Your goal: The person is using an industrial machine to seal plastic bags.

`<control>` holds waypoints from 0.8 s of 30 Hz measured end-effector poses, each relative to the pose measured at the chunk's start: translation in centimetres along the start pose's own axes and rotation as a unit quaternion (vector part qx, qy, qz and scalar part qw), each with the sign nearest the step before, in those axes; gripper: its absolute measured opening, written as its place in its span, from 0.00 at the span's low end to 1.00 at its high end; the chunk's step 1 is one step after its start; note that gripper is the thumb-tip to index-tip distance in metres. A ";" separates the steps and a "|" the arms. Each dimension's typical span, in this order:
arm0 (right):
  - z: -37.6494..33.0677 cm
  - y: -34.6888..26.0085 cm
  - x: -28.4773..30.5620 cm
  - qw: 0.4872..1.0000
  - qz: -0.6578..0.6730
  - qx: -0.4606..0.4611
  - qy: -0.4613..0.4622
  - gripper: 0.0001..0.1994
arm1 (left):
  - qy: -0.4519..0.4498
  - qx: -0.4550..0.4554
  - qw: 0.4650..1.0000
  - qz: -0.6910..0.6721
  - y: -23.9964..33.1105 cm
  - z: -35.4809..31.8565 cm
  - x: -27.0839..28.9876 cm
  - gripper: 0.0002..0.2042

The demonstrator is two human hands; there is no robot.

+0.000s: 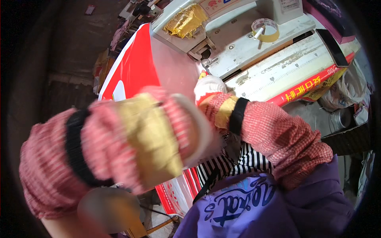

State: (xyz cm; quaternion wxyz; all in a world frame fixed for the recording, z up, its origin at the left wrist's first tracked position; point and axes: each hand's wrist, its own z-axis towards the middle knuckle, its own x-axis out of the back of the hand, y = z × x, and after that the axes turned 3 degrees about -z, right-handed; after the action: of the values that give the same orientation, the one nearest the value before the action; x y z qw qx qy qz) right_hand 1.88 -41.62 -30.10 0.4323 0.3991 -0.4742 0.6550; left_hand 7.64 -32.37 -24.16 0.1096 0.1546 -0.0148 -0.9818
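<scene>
A large red and white plastic sheet (133,67) lies over the bench and runs up to a grey-white sewing machine (222,43). My right hand (209,88), in a white glove with a red checked sleeve cover, is closed on the sheet's edge just in front of the machine's foot. My left forearm is raised close to the camera and blurred by motion. My left hand (199,131) shows only as a white glove smear near the sheet's lower part, and its grip cannot be made out.
A roll of yellowish tape (265,29) and a bundle of golden fabric (185,20) sit on the machine. A black flat slab (332,47) lies on the white ruled bench top. Metal cans (341,119) and bags crowd the right side.
</scene>
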 end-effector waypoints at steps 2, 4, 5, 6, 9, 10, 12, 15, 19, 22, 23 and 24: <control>0.1 -0.2 0.3 0.999 -0.031 -0.044 -0.006 0.13 | -0.026 -0.053 0.991 -0.124 -2.5 -1.0 -0.7 0.27; -0.5 -0.3 2.6 0.999 -0.019 0.011 -0.028 0.12 | -0.046 -0.105 0.965 -0.236 -5.5 -1.6 -2.0 0.27; -0.8 0.2 4.1 0.997 -0.019 0.055 -0.047 0.12 | -0.062 -0.129 0.943 -0.299 -6.7 -2.1 -2.4 0.27; -1.6 -0.2 5.0 0.992 -0.111 0.059 -0.001 0.11 | -0.074 -0.154 0.920 -0.352 -8.3 -2.4 -2.9 0.27; -0.9 -0.9 3.4 0.986 -0.162 0.024 0.005 0.10 | -0.106 -0.213 0.823 -0.516 -13.2 -2.6 -3.6 0.28; -0.1 -1.2 1.1 0.981 -0.194 0.004 -0.005 0.10 | -0.112 -0.218 0.817 -0.522 -8.0 2.5 -0.1 0.28; 1.0 -2.1 -1.8 0.969 -0.247 -0.030 -0.014 0.09 | -0.088 -0.648 0.624 -0.427 -1.4 12.2 4.6 0.18; 1.5 -4.5 -2.7 0.950 -0.307 -0.064 0.010 0.08 | -0.035 -0.987 0.125 -0.099 2.6 20.7 4.6 0.09; 1.1 0.0 3.6 0.988 -0.056 -0.038 -0.138 0.09 | -0.436 -0.794 0.143 -0.398 -2.1 16.9 1.1 0.10; 0.4 -0.3 3.5 0.988 -0.117 0.101 0.008 0.09 | -0.224 -0.958 0.035 -0.175 -1.1 15.0 5.7 0.09; 1.0 0.1 4.2 0.989 -0.003 0.105 -0.100 0.08 | -0.221 -0.959 0.033 -0.174 -1.1 16.0 6.3 0.09; 0.8 -0.3 3.9 0.990 0.003 0.107 -0.089 0.08 | -0.237 -0.952 0.030 -0.192 -1.1 17.0 6.5 0.09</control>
State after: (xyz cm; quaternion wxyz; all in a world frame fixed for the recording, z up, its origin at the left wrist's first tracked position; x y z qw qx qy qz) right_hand 1.03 -41.67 -26.24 0.3408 0.4984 -0.4392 0.6652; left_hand -3.84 -32.81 -10.02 -0.0418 -0.3293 0.9378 -0.1015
